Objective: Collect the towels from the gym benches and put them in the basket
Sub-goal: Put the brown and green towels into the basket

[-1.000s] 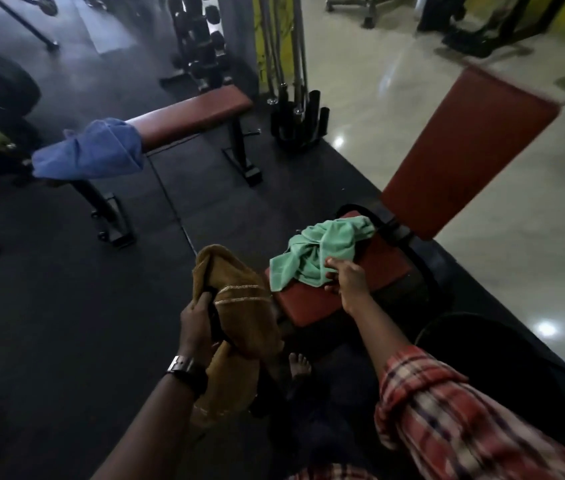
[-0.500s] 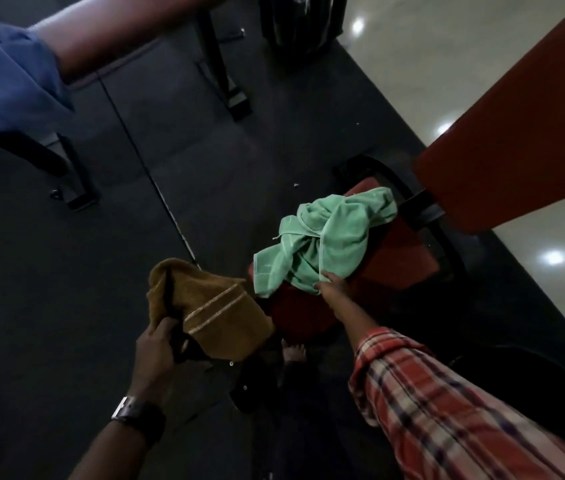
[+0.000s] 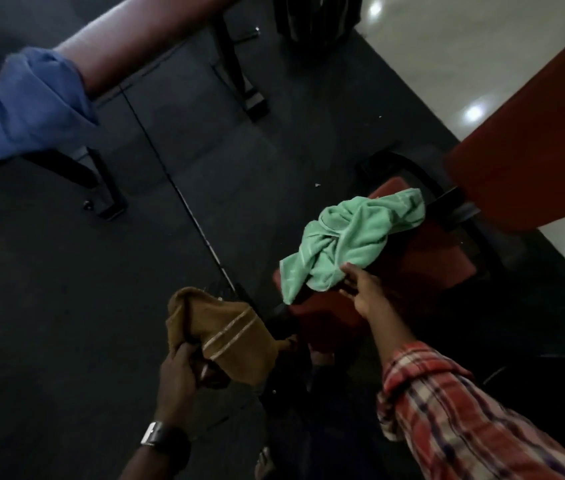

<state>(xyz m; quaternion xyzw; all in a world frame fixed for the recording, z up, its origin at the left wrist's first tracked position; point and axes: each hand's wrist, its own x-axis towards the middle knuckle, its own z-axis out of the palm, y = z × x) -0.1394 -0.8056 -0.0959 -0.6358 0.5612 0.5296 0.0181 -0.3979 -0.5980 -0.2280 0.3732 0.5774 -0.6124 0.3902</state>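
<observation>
Gripping with your left hand (image 3: 179, 375): fingers curled tight round a bunched brown towel (image 3: 225, 337), which fans up and to the right of the fist, held clear of the dark floor mat (image 3: 66, 306). Your right hand (image 3: 364, 292) reaches forward to the green towel (image 3: 353, 237); fingertips (image 3: 345, 270) touch its near hem, thumb just below. Motion blur here: cannot tell whether the pinch is closed on the cloth. Green towel lies crumpled on the red seat (image 3: 329, 317), directly beyond your right fingers, one corner drooping over the seat edge toward your left hand. Blue towel (image 3: 25, 105) is draped over the end of the flat bench (image 3: 142, 39), well apart, far ahead and left of the left fist.
</observation>
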